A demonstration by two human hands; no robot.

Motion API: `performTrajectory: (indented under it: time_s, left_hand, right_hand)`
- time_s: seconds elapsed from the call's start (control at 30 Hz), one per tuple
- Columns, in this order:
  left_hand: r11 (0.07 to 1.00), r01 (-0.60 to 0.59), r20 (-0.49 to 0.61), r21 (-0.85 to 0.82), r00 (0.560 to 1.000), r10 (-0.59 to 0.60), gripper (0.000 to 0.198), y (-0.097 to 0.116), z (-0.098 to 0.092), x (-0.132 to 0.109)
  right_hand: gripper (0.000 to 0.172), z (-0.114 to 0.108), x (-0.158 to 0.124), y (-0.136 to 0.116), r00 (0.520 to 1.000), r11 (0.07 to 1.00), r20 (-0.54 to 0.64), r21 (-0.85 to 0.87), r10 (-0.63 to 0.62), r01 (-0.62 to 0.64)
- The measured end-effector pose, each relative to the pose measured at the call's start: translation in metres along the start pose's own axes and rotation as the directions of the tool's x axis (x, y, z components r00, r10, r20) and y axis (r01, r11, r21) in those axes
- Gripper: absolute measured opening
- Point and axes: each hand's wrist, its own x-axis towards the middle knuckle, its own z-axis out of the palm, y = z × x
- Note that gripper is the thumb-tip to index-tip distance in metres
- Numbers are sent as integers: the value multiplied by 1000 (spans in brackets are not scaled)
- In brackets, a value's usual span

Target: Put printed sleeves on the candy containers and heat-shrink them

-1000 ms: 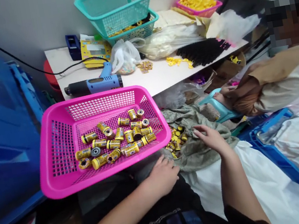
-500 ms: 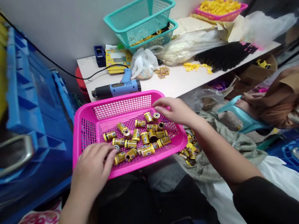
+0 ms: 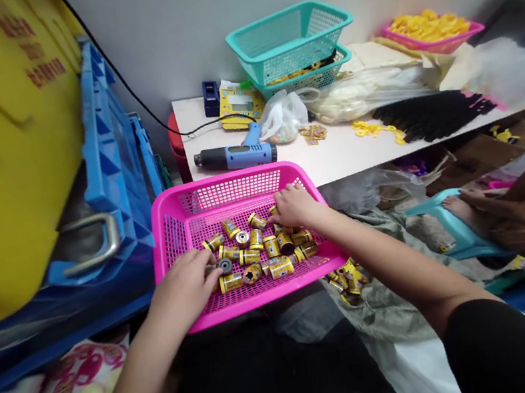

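Observation:
A pink plastic basket [image 3: 221,193] stands in front of me, holding several small yellow-labelled cylinders [image 3: 281,267], which look like little jars with yellow rims. Inside its left part, my left hand [image 3: 185,291] has its thumb and fingers closed about a small cylinder with a grey round end [image 3: 225,266]. My right hand [image 3: 294,206] reaches in at the right side, fingers curled down over the cylinders there. What lies under those fingertips is mostly hidden. One cylinder [image 3: 242,238] near the middle shows its open, pale end.
A blue heat gun [image 3: 248,154] lies on the white table [image 3: 332,160] beyond the basket. Behind it are teal baskets [image 3: 290,36], a plastic bag [image 3: 283,115] and black strips [image 3: 431,116]. Blue crates [image 3: 106,149] stand left; another person's arm [image 3: 512,200] shows right.
My right hand has moved from the basket's right rim down into the cylinders, its fingers curling. My left hand stays by the grey-ended cylinder, which now shows more. The whole view has shifted.

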Motion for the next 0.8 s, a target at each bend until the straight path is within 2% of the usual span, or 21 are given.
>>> performTrajectory:
  time_s: [0.1, 0.17, 0.23, 0.27, 0.33, 0.4, 0.43, 0.5, 0.57, 0.67, 0.8]
  left_hand:
    - [999, -17, 130, 51, 991, 10, 30, -3, 4, 13]
    - [999, -43, 173, 34, 984, 37, 40, -2, 11, 18]
    - [998, -50, 187, 28, 981, 44, 44, -1, 18, 21]
    - [999, -44, 183, 30, 982, 37, 42, 0, 20, 22]
    - [999, -33, 169, 40, 985, 26, 38, -1, 21, 24]
    - [999, -19, 124, 31, 992, 15, 41, 0, 17, 22]
    - [1000, -19, 79, -3, 997, 19, 44, 0, 14, 19]
    - [987, -67, -46, -144, 997, 61, 47, 3, 5, 10]
    - [934, -151, -176, -324, 980, 97, 47, 9, -4, -2]
    - [835, -192, -239, -516, 968, 75, 42, 20, -12, -21]
    - [762, -178, -249, -622, 968, 24, 32, 30, -9, -35]
  right_hand:
    - [42, -2, -5, 3, 999, 998, -18, 60, -32, 33]
    - [37, -7, -12, 3, 995, 987, -37, 131, -88, 92]
    - [36, -13, -25, 0, 985, 947, -86, 273, -148, 167]
    - [36, -17, -33, -3, 975, 895, -132, 391, -176, 215]
    - [37, -22, -55, -9, 945, 694, -259, 643, -202, 324]
    - [37, -26, -78, -15, 901, 482, -391, 763, -189, 431]
    - [36, -27, -88, -18, 880, 439, -438, 764, -185, 472]
    - [35, -28, -106, -24, 840, 430, -508, 725, -191, 537]
    - [32, -26, -118, -28, 819, 431, -539, 704, -195, 565]
    - [28, -19, -127, -34, 833, 343, -537, 764, -132, 547]
    - [29, -7, -133, -42, 867, 209, -497, 844, -41, 494]
